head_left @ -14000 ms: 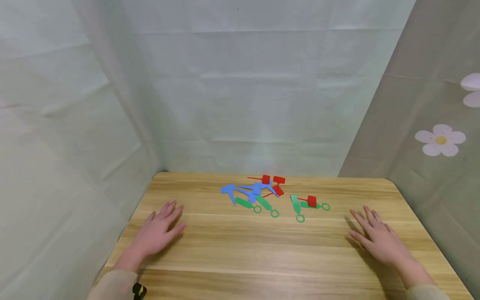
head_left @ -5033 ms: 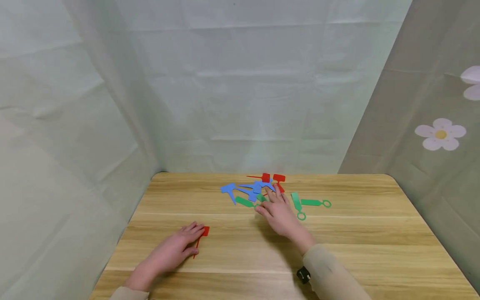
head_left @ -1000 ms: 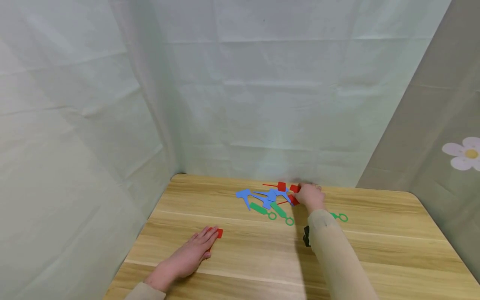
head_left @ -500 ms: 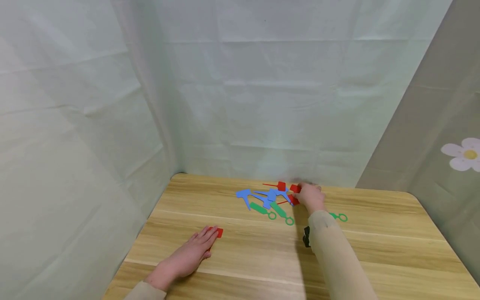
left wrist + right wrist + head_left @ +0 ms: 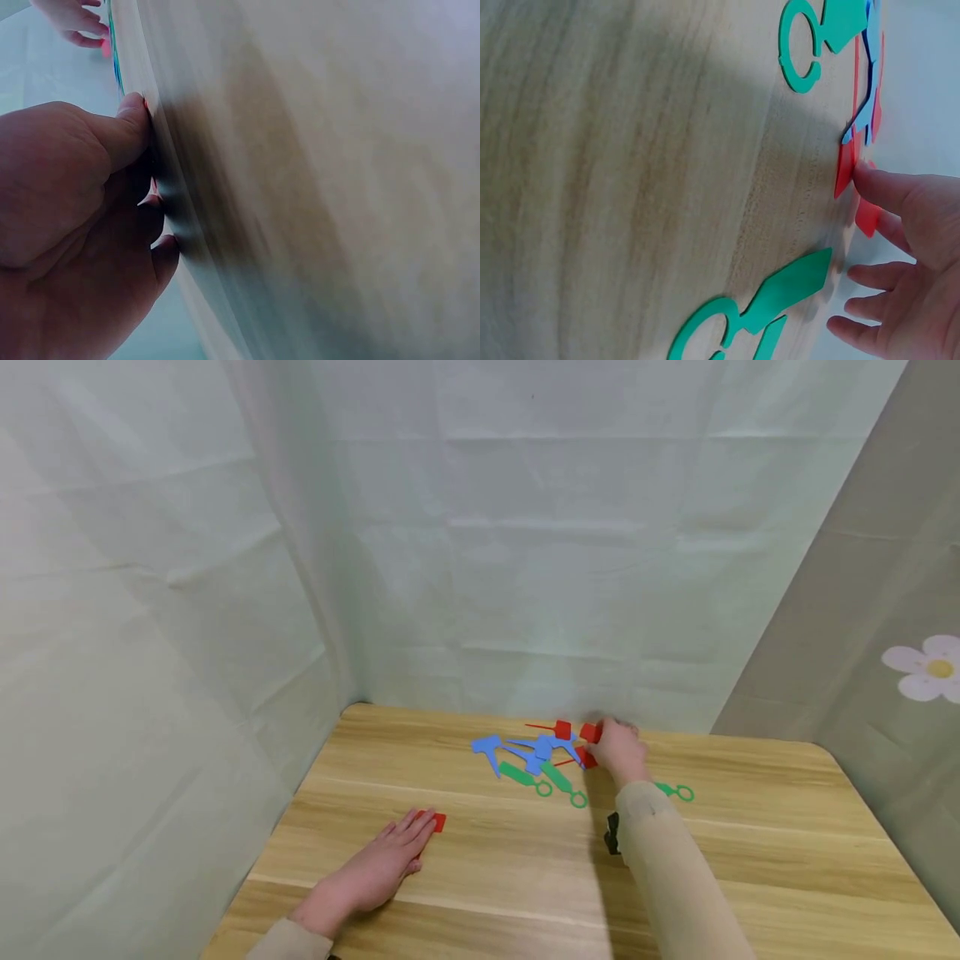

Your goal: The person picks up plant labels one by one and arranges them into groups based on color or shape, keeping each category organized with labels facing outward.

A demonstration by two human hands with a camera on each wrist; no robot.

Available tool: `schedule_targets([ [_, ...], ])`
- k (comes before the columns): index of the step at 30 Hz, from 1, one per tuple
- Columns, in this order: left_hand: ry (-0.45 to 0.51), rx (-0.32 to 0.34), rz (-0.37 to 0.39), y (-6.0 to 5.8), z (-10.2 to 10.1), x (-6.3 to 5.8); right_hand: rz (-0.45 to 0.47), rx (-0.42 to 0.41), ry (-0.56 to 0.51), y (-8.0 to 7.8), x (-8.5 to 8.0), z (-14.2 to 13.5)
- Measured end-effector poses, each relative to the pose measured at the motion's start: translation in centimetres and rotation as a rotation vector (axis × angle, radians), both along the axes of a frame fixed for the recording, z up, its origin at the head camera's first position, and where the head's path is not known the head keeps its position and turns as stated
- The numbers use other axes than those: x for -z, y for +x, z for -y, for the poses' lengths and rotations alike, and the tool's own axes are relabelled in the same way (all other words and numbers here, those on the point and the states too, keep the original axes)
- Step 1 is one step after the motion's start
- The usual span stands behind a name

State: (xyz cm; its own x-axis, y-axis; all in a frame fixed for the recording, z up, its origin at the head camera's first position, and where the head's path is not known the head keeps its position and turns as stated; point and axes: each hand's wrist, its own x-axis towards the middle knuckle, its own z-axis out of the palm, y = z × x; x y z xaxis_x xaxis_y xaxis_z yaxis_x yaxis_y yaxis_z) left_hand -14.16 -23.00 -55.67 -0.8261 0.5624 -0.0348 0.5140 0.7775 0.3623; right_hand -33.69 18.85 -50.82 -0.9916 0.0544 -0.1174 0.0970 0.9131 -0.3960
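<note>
Nearest us, left hand (image 5: 378,864) rests straight-fingered on a red tag (image 5: 440,822), tabletop (image 5: 495,877) beneath. Right wrist view gives us two green tags (image 5: 791,289), mostly hidden by the sleeve (image 5: 675,868) in head view. Farthest, right hand (image 5: 618,750) pinches a second red tag (image 5: 589,732).

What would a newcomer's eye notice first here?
Probably the bright blue tags, green tags and red tags clustered near the far edge of the wooden table. Next, the right hand, its fingers at one red tag, and the left hand resting on another red tag nearer the person.
</note>
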Motion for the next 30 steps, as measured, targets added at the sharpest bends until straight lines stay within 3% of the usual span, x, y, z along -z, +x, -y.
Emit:
schedule_targets([
  [6, 0.01, 0.001, 0.038, 0.4, -0.4, -1.8, -0.058, 0.046, -0.031, 0.1, 0.2, -0.1],
  [14, 0.04, 0.007, 0.027, 0.0, 0.1, -0.4, -0.004, 0.033, -0.258, -0.1, 0.5, -1.8],
  [21, 0.03, -0.006, 0.036, -0.4, 0.4, 0.5, 0.091, -0.017, -0.471, 0.5, -0.9, -3.4],
  [30, 0.012, 0.0, 0.012, -0.1, 0.1, 0.0, 0.114, -0.075, -0.459, 1.3, -1.3, -4.4],
])
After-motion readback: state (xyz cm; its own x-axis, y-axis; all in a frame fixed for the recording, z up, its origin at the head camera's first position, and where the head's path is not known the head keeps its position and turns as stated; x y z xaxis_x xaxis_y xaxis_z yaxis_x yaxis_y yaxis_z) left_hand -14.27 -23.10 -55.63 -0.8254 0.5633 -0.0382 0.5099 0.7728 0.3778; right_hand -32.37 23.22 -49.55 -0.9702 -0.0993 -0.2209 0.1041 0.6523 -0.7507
